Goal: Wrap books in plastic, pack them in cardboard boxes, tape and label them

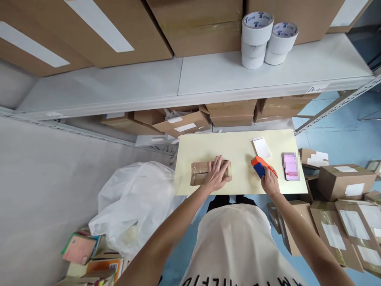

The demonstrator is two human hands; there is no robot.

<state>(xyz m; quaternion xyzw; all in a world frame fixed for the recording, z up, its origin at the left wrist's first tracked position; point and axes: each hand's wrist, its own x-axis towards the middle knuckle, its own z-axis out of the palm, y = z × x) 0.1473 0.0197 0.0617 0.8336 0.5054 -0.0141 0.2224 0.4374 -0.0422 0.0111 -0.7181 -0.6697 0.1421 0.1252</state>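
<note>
A small taped cardboard box lies flat on the pale yellow tabletop. My left hand rests on its right part with the fingers spread, touching the top. To the right, my right hand is closed around an orange-and-blue handheld tool that looks like a tape dispenser. It is held just over the table, apart from the box; its underside is hidden. Beyond the tool lies a white pad or stack of slips. A phone with a pink, blurred screen is near the table's right edge.
Behind the table stands a grey shelf with large cartons and stacked white tape rolls. An opened carton sits on the lower shelf. White plastic bags hang at left. Several boxes crowd the floor at right.
</note>
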